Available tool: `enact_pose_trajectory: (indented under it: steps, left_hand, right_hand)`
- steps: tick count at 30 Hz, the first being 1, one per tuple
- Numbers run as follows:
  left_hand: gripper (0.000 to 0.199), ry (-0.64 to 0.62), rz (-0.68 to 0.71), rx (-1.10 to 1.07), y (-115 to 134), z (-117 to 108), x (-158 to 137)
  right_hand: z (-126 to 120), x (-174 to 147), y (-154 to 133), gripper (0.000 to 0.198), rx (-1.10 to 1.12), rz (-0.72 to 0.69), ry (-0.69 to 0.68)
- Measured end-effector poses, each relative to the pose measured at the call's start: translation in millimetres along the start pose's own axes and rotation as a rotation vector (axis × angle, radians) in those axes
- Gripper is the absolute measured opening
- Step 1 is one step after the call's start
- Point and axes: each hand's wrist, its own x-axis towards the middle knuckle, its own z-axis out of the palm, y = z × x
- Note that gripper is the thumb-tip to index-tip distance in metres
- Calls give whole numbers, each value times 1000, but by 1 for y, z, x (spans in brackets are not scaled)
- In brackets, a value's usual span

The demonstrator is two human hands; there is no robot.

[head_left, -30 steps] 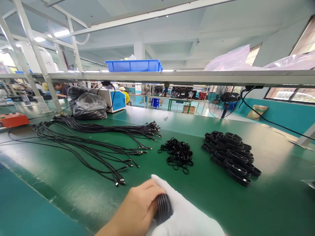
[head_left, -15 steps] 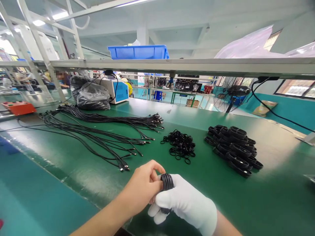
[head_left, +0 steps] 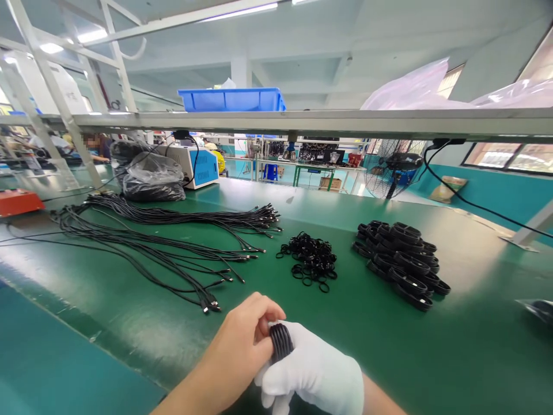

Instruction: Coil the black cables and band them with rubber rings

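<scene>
A black cable coiled into a tight bundle [head_left: 281, 342] is between my hands, low in the middle of the view. My right hand [head_left: 313, 369], in a white glove, wraps round the coil with the thumb across its front. My bare left hand [head_left: 242, 340] is closed at the coil's left side, fingers curled against it; its fingertips are partly hidden. Just beyond lies a heap of small black rings [head_left: 311, 253]. Long straight black cables [head_left: 173, 245] with metal plugs stretch out at the left. To the right, coiled cables [head_left: 401, 259] are piled up.
An orange-red box [head_left: 19, 202] stands at the far left of the green table [head_left: 345, 351]. Behind the cables are a filled plastic bag [head_left: 151, 176] and a blue-and-white machine [head_left: 203, 166]. A shelf [head_left: 324, 122] bearing a blue bin [head_left: 231, 100] crosses above. A fan [head_left: 393, 167] stands beyond.
The view has shifted slightly, so most things on the table sit farther left. Both hands appear a little lower and still grip the coiled cable, the left fingers staying against it.
</scene>
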Motion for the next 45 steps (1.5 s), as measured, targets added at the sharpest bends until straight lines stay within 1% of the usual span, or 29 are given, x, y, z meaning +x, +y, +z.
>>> enact_pose_trajectory:
  steps: [2, 5, 7, 8, 11, 13, 16, 18, 21, 25, 28, 30, 31, 33, 35, 36, 38, 39, 42, 45]
  left_hand:
    - [22, 71, 49, 1, -9, 5, -4]
    - [25, 223, 159, 26, -25, 17, -9]
    - [26, 293, 217, 23, -32, 23, -10]
    - [26, 309, 231, 22, -34, 24, -10]
    - [25, 274, 203, 32, -33, 21, -6]
    - [24, 245, 164, 18, -33, 16, -6]
    - [18, 295, 88, -24, -38, 16, -11]
    - [13, 337, 49, -40, -44, 23, -18]
    - [13, 352, 53, -55, -47, 38, -26]
    - [24, 327, 60, -78, -42, 54, -27]
    - [21, 291, 51, -123, -40, 60, -25]
    - [21, 276, 57, -145, -41, 59, -25]
    - [24, 262, 70, -156, -41, 56, -25]
    - [30, 199, 81, -194, -43, 45, -25]
    - [23, 128, 44, -239, -43, 28, -23]
    - [18, 114, 23, -244, -42, 19, -21]
    - [13, 135, 13, -195, -37, 6, -17]
    - [13, 158, 34, -150, -34, 3, -16]
    - [16, 211, 114, -44, -28, 8, -11]
    - [18, 279, 165, -8, -31, 21, -11]
  right_hand:
    - [0, 1, 1, 14, -50, -14, 8]
    - [4, 0, -2, 15, -78, -36, 27]
    - [9, 0, -6, 16, -91, -12, 57]
    - [11, -1, -7, 14, -103, 11, 76]
    - [11, 0, -7, 7, -74, 37, 97]
    - [7, 1, -4, 10, 22, -26, 88]
    - [-3, 3, 0, 21, 157, -137, 109]
    - [-8, 4, 2, 31, 230, -153, 150]
    - [-12, 5, 3, 40, 317, -159, 178]
    - [-9, 8, 2, 31, 343, -205, 125]
    - [-5, 10, 3, 25, 334, -246, 71]
    - [-4, 10, 4, 23, 326, -274, 53]
    - [-4, 9, 4, 23, 322, -276, 48]
    - [-5, 7, 3, 24, 295, -251, 49]
    - [-6, 3, 2, 28, 245, -185, 63]
    - [-6, 2, 1, 29, 218, -152, 70]
    - [-5, 1, 0, 30, 141, -93, 54]
    - [-4, 1, 0, 27, 98, -70, 36]
    - [0, 2, 2, 14, -39, -13, 2]
    - [2, 3, 2, 13, -118, 12, 28]
